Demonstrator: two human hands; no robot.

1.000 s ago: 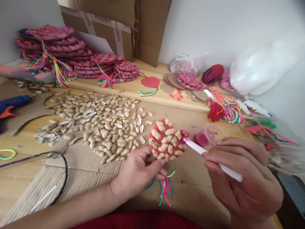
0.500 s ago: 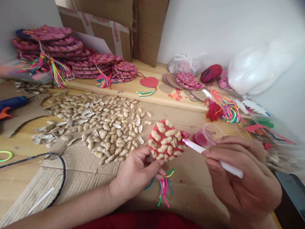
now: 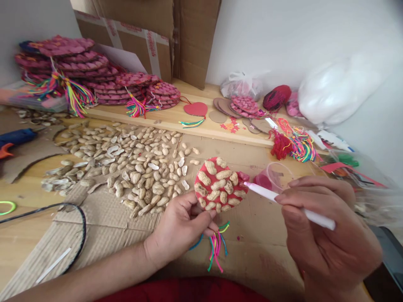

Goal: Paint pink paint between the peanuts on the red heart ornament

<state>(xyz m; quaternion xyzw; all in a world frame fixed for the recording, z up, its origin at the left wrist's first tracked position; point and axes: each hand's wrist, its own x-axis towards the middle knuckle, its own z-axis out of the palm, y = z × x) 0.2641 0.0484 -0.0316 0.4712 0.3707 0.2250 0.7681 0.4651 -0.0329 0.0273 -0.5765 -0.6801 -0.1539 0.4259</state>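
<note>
My left hand (image 3: 185, 224) pinches the lower left edge of a round red disc (image 3: 210, 179) covered with peanuts in their shells. Most of these peanuts are plain tan; one at the disc's right edge is a painted pink peanut (image 3: 242, 176). Colourful tassel strings (image 3: 215, 247) hang below the disc. My right hand (image 3: 327, 226) is closed round a white pen-like brush (image 3: 266, 192), its pink tip close by the disc's right edge; whether it touches is hard to tell. Behind the brush stands a clear plastic cup with pink paint (image 3: 262, 181).
Loose peanuts and shells (image 3: 151, 176) spread over cardboard at left. Stacked pink peanut discs (image 3: 72, 63) with tassels stand at the back left. A red heart (image 3: 195, 109), yarn tassels (image 3: 299, 142) and a white plastic bag (image 3: 333, 92) lie along the back. A black cable (image 3: 84, 226) curves at left.
My right hand and the brush have shifted slightly right, and the brush tip has moved a little away from the pink peanut. My left hand still holds the disc.
</note>
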